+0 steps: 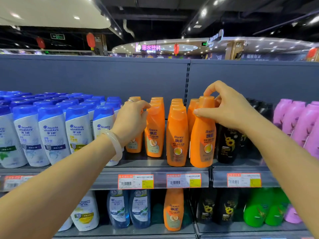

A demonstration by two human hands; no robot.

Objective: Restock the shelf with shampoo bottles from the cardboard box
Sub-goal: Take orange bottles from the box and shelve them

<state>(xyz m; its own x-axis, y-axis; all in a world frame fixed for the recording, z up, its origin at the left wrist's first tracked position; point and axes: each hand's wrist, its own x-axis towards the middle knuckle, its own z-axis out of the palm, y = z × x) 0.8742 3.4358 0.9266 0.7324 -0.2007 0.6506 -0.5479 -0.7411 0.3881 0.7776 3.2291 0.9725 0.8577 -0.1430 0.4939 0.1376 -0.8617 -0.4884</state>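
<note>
Orange bottles (177,135): four rows, perhaps; right hand (229,109) pinching front one (203,135).

I see orange shampoo bottles (176,135) with orange caps and a pale fruit picture low on the label. Beside them stand white bottles (51,135) with blue caps and blue lettering, black bottles (227,144) printed with yellow sunflowers, and plain lilac bottles (293,121). The shelf (107,178) is grey; its price tags (135,181) are red-edged with yellow corners. Lower down are green bottles (264,211). My left wrist wears a milky white bangle (114,144).
</note>
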